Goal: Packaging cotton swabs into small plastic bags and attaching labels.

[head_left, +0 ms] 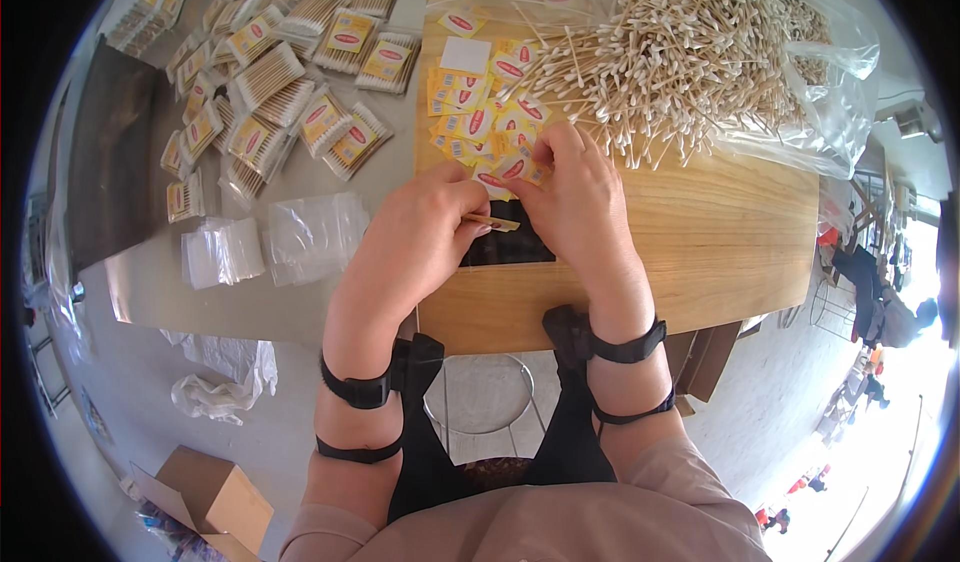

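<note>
My left hand (425, 217) is closed, pinching a small yellow card (498, 224) that shows almost edge-on between thumb and fingers. Just beyond it, my right hand (583, 187) bends over a spread of yellow printed cards (475, 122). Its thumb and forefinger close on one card (515, 169) at the near side of the spread; the fingertips are partly hidden. Beneath both hands a flat black pad (515, 247) lies on the wooden tabletop (690, 232). One card (465, 55) in the spread lies white side up.
Loose cotton swabs (690, 62) form a big heap on clear plastic (845, 112) at the far right. Packed swab bags (270, 77) cover the grey table (160, 272) at left. Nearer are clear empty bags (315, 237). A cardboard box (215, 502) stands on the floor.
</note>
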